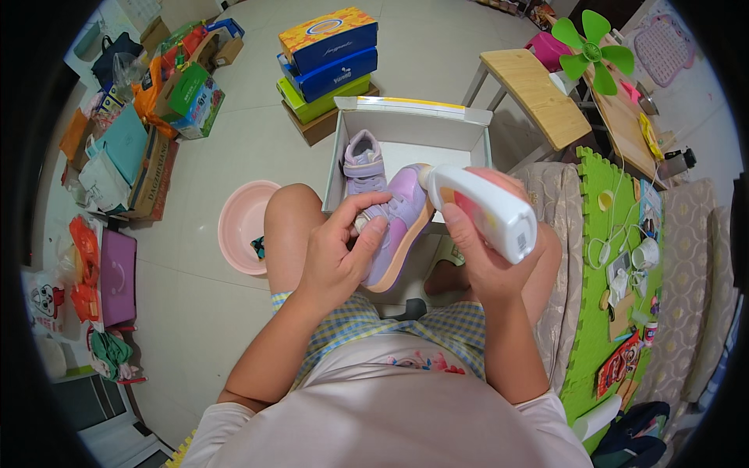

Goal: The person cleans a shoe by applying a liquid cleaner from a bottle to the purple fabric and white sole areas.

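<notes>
My left hand (345, 251) grips a lilac sneaker (404, 202) by its ankle opening, with the tan sole turned toward the right. My right hand (491, 251) is wrapped around a white plastic bottle (491, 205) with a coloured label. The bottle is tilted, its narrow top touching or very close to the sneaker's toe; I cannot tell which. Whether liquid comes out does not show. Behind the held shoe, a second lilac sneaker (363, 161) with a strap stands in an open white shoebox (412, 126), on its left side.
A pink basin (228, 228) with a dark cloth sits on the floor by my left knee. Stacked shoeboxes (327, 58) stand beyond the open box. To the right are a small wooden table (526, 88), a green fan (592, 52) and a cluttered green foam mat (591, 281).
</notes>
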`<state>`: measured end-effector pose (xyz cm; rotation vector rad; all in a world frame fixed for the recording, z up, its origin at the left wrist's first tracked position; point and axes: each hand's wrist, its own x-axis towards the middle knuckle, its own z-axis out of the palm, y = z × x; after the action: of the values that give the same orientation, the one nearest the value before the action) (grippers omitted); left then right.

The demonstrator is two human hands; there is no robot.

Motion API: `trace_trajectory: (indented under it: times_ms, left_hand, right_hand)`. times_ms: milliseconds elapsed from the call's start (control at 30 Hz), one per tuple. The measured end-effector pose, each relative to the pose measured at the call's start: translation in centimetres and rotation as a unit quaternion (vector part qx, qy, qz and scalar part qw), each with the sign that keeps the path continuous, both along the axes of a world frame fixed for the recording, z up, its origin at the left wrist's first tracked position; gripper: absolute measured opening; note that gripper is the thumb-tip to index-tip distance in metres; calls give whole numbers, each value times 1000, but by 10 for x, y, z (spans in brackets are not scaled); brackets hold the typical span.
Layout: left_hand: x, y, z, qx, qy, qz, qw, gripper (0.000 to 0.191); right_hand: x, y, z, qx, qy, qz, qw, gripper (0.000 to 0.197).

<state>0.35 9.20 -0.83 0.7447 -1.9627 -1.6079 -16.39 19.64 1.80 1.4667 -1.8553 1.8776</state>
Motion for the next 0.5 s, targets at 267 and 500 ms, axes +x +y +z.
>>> trace_trajectory:
  times_ms: [267,500]
  left_hand:
    - [-4,1,-4,-9,32,36,999,28]
    - [0,-2,-1,-11,-20,-3,1000,30]
  right_hand:
    - [5,12,11,16,88,66,994,35]
    - [4,9,3,2,21,3,1000,37]
